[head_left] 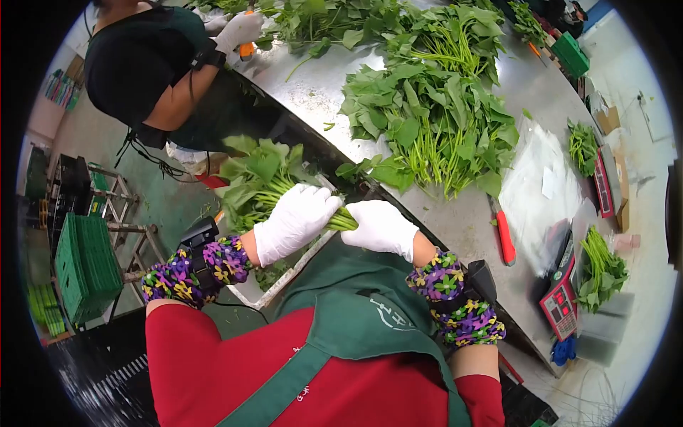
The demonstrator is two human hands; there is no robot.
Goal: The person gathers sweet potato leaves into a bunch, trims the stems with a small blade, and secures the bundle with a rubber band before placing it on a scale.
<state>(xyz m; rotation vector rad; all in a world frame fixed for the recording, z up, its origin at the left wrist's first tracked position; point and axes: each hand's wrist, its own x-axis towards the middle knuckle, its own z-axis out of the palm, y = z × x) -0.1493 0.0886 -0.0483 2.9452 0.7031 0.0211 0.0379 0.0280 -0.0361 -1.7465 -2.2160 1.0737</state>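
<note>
White gloves cover both my hands. My left hand [299, 219] is closed around the stems of a bunch of leafy greens [260, 174], its leaves pointing to the far left. At the cut stem ends, my right hand [380, 226] grips the same bunch, its fingers closed beside the left ones. The bunch is above a white crate [295, 269], at the near edge of the metal table [427, 213]. Some leaves show inside the crate. Right of my hands, a large pile of leafy greens [441, 128] lies on the table.
A red-handled knife [506, 238] lies beside clear plastic bags [537, 178]. Red scales [560, 302] and another bunch of greens [601, 267] stand at the right. A co-worker [146, 67] in white gloves works at the upper left. Green crates [89, 263] are stacked at left.
</note>
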